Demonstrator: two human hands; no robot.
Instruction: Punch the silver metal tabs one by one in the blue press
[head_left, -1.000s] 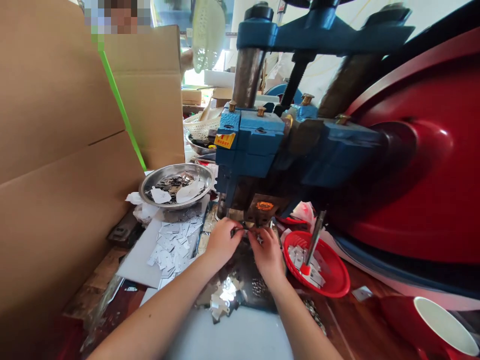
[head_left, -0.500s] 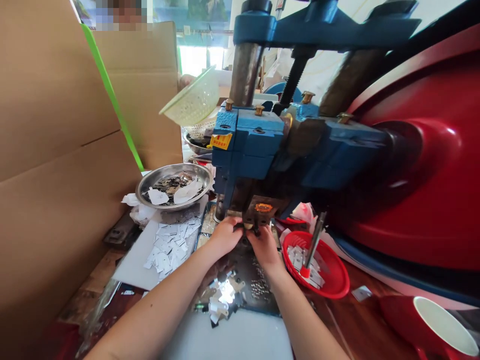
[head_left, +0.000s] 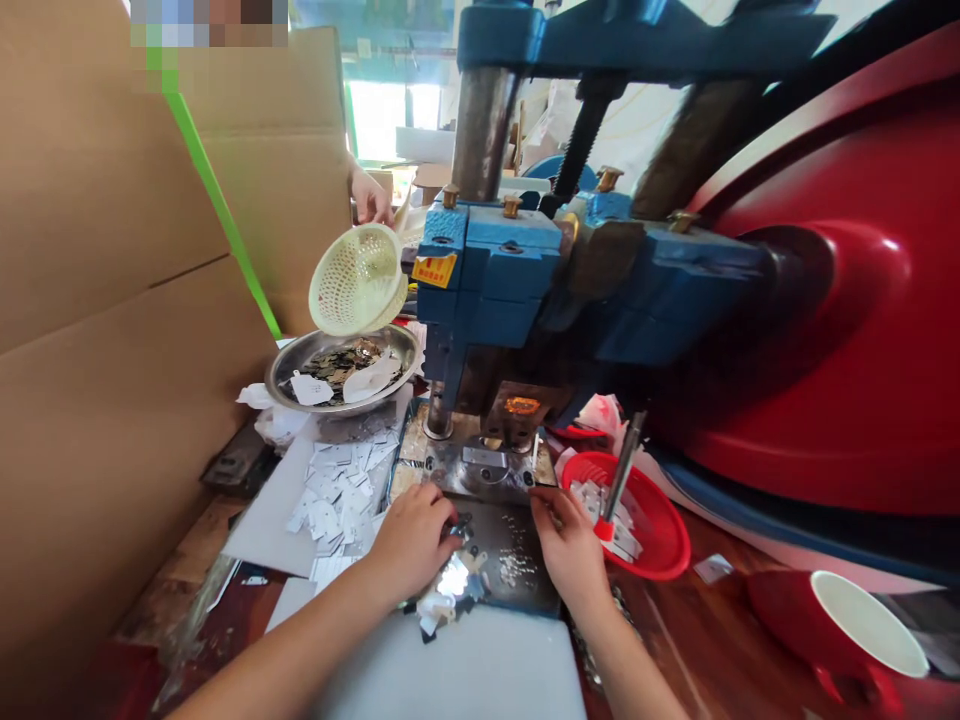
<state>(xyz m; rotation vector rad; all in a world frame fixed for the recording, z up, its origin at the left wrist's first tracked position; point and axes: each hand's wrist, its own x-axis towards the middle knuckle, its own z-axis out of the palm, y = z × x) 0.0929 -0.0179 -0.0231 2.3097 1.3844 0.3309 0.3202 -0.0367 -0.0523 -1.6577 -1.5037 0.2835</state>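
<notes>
My left hand [head_left: 416,535] is bent over the left edge of the dark press bed, its thumb and fingers curled towards each other. Whatever lies between them is too small to make out. Beside its fingertips is a heap of shiny flat metal pieces [head_left: 450,585]. At the bed's right edge my right hand [head_left: 566,540] has its fingers drawn together near the die's front corner; I cannot make out anything in them. A small flat metal plate [head_left: 484,457] rests on the lower die [head_left: 457,475], under the blue press [head_left: 510,290]. Tiny punched bits [head_left: 517,560] are scattered on the bed between my hands.
Left are a pile of white-looking plates [head_left: 337,495] and a steel bowl [head_left: 277,390] of pieces. Another person's hand [head_left: 371,197] is near a tilted cream basket [head_left: 356,280]. Right are a red basket [head_left: 671,540], a metal lever [head_left: 624,470], a red mug [head_left: 787,610] and a large red wheel [head_left: 825,400].
Both my hands have drawn back from the die and moved apart, uncovering the plate on it. The cream basket has tipped and come lower, over the steel bowl's far side.
</notes>
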